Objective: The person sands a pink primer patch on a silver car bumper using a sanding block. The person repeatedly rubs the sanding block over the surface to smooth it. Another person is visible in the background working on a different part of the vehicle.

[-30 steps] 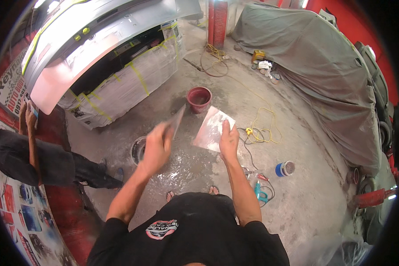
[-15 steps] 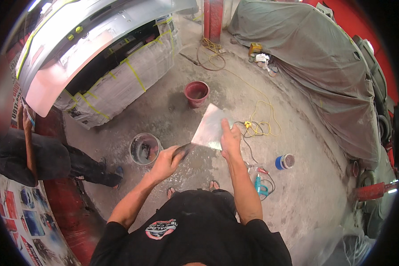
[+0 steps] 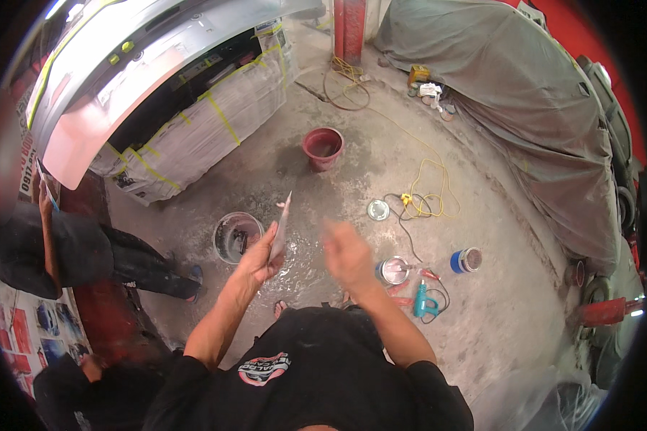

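My left hand (image 3: 260, 260) is closed round a thin, light flat plate (image 3: 281, 228), which stands nearly edge-on to me. A pinkish smear shows near the plate's upper tip. To the right of it, apart from the plate, my right hand (image 3: 350, 260) is raised with its fingers curled. Motion blurs this hand, and whatever it holds is hidden. Below and left of the plate, a clear bucket (image 3: 220, 248) with dark things in it stands on the floor. An open blue can (image 3: 395, 270) sits beyond my right wrist, close to a teal heat gun (image 3: 425, 304).
A red bucket (image 3: 322, 159), a round metal lid (image 3: 378, 210), another blue can (image 3: 466, 260) and a yellow cord (image 3: 438, 190) lie around the wet floor. At left stands a person (image 3: 65, 251) beside a masked car (image 3: 216, 129); someone else (image 3: 93, 388) is lower left. A grey-covered vehicle (image 3: 496, 93) stands right.
The flat plate has gone from my right hand to my left and turned edge-on. The dark-handled tool from my left hand no longer shows. Another person has appeared at lower left.
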Available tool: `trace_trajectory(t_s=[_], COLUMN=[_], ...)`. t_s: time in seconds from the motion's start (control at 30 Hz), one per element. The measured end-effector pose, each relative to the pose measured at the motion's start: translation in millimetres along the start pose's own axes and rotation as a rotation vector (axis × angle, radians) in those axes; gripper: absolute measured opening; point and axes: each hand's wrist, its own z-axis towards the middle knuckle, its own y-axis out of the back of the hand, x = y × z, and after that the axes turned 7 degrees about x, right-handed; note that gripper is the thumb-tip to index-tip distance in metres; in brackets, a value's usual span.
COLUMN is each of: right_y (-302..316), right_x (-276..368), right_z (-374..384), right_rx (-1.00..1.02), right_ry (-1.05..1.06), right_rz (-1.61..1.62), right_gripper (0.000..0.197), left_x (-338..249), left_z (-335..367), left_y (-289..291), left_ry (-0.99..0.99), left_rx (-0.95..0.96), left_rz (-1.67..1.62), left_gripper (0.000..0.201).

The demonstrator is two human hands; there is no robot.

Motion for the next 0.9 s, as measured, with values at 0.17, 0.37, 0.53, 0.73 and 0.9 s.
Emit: trace_trajectory(t_s=[0.17,0.37,0.53,0.73,0.9], right_y=[-90,-68,-64,-32,-50], right_x=[-86,-22,-26,7,42], right_z=[-28,-11,14,16,17], right_rx=[0.189,0.282,0.3,0.276,0.215], right_ry=[-0.103,-0.013,0.187,0.095,0.355], right_rz=[0.027,-0.003,0.042,0.035,0.024], right_gripper=[0.018,0.019,0.032,0.036,0.033], left_x=[10,11,14,-18,9], left_z=[-18,-27,-34,-35,-53], left_y=[28,42,39,43,-67], left_ry=[0.279,0.14,0.205,0.252,-0.014], left_rx=[0.168,0.023,0.114,0.14,-0.355], left_rz=[-0.472,-0.671,-0.545,-0.625,-0.313], left_gripper=[0.02,0.013,0.012,0.016,0.018])
